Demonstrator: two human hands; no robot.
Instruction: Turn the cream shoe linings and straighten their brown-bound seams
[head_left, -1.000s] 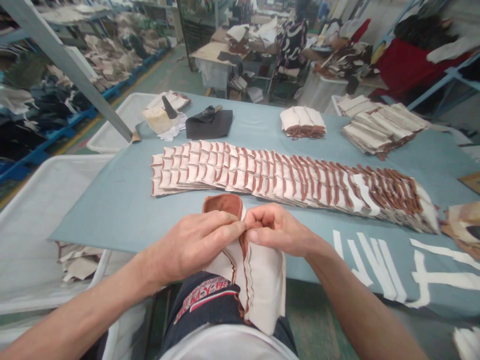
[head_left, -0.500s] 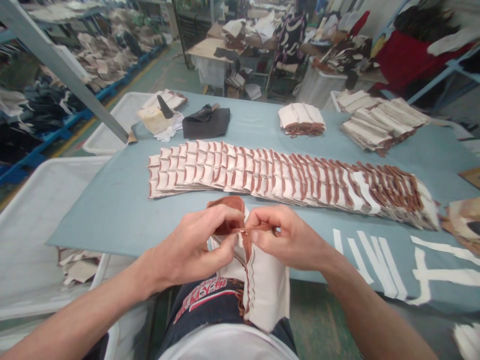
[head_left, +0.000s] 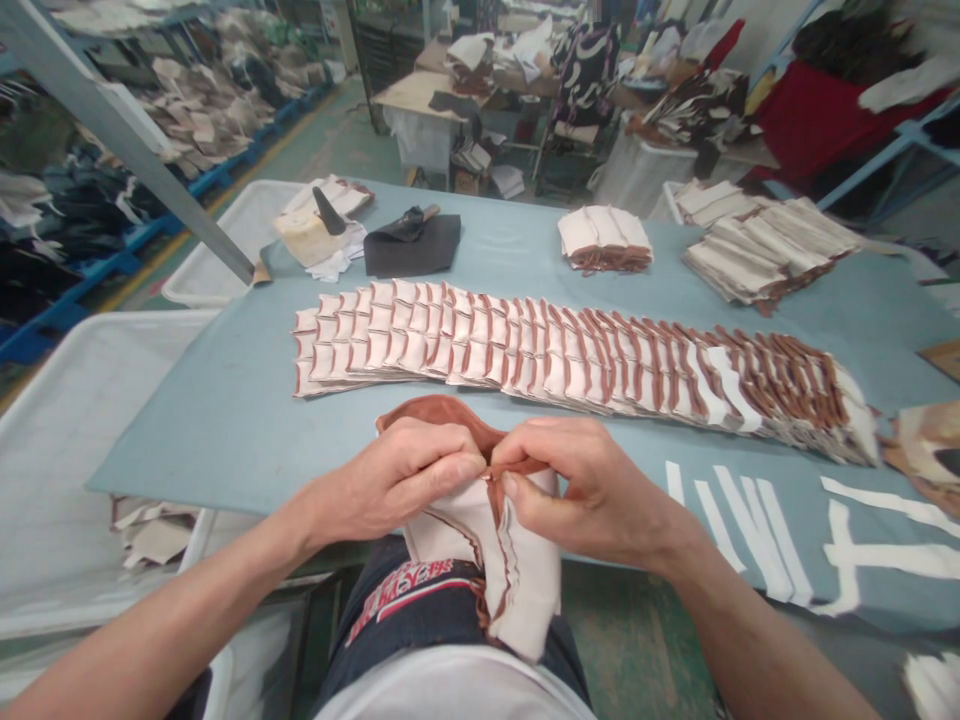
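Observation:
Close to my body, at the table's near edge, both hands pinch a stitched boot upper (head_left: pixel 534 575), cream on its outer face with brown leather showing inside. My left hand (head_left: pixel 397 480) is closed on its top edge, left of the centre seam. Just across that seam, my right hand (head_left: pixel 600 490) grips the edge between thumb and bent fingers. The fingertips nearly meet at the seam and hide part of it. Below them the upper hangs over my lap, its raw seams showing. Beyond my hands lies a long overlapping row of similar cream and brown pieces (head_left: pixel 480 335).
White strips (head_left: pixel 761 530) lie to the right on the blue table (head_left: pixel 225 420). At the back are a black cloth (head_left: pixel 420 250), a small stack of pieces (head_left: pixel 606 238) and a larger pile (head_left: pixel 772 245). White bins (head_left: pixel 97 350) stand on the left, beside a slanted metal post (head_left: pixel 142 150).
The upper's top edge has been spread wider, so more brown leather shows at the left. My left fingers have flattened together along the edge. The hanging part has shifted slightly left.

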